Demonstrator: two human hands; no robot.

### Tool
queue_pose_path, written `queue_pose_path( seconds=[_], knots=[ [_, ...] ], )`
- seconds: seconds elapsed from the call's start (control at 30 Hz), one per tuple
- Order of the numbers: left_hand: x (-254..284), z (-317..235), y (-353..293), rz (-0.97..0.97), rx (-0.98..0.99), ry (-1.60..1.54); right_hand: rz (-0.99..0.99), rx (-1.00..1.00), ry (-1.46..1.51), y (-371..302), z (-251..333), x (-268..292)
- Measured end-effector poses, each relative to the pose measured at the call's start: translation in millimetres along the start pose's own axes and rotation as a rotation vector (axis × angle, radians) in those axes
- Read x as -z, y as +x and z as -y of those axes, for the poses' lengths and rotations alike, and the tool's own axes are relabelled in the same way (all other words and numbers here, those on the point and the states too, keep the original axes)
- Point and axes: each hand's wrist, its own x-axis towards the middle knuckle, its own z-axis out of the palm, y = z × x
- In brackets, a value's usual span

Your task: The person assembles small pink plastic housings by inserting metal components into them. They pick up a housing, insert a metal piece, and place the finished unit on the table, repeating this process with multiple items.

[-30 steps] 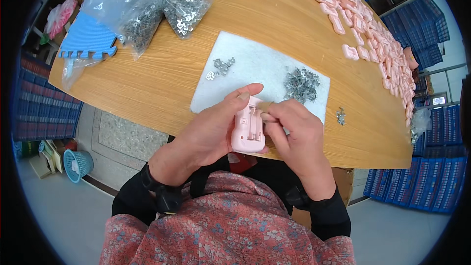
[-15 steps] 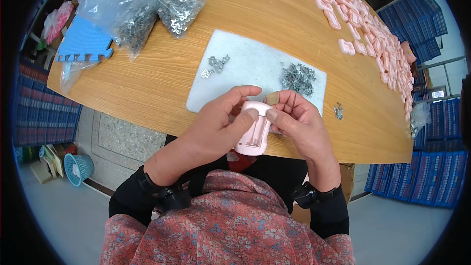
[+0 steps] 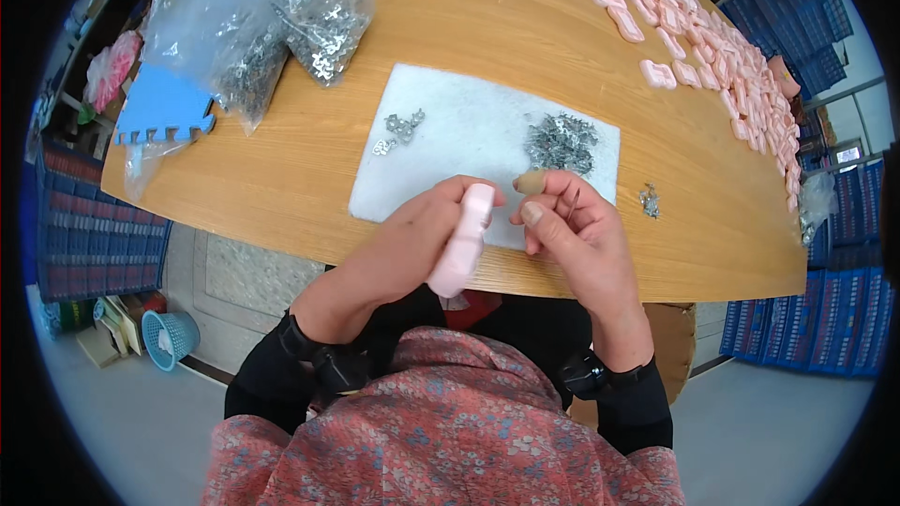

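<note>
My left hand (image 3: 408, 242) is closed round a pink plastic casing (image 3: 461, 245), tilted onto its narrow side above the table's near edge. Its open battery compartment is turned out of sight. To the right, apart from the casing, my right hand (image 3: 583, 236) has curled fingers, with the thumb close to the index finger, which wears a tan finger cover (image 3: 531, 182). Whatever sits among those fingers is too small to make out. Just beyond, a pile of small metal clips (image 3: 562, 142) lies on a white foam pad (image 3: 459, 131), with a smaller group of clips (image 3: 403, 126) at its left.
Many pink casings (image 3: 694, 37) cover the far and right side of the wooden table (image 3: 300, 178). Clear bags of metal parts (image 3: 319, 9) stand at the far left beside a blue foam mat (image 3: 164, 108). A few loose clips (image 3: 649, 199) lie right of the pad.
My left hand has turned the casing from compartment side up onto its edge. My right hand has let go of it and moved slightly right.
</note>
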Motion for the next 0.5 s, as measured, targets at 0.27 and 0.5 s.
queue_pose_path(
  seconds=[0.27,0.5],
  knots=[
    [-6.6,2.5,-1.9,0.199,0.136,-0.479,0.032,0.116,-0.094,3.3,-5.1,-7.2],
    [-6.9,4.9,1.6,0.301,0.231,-0.482,0.053,0.062,-0.168,7.4,-5.9,6.5]
  ],
)
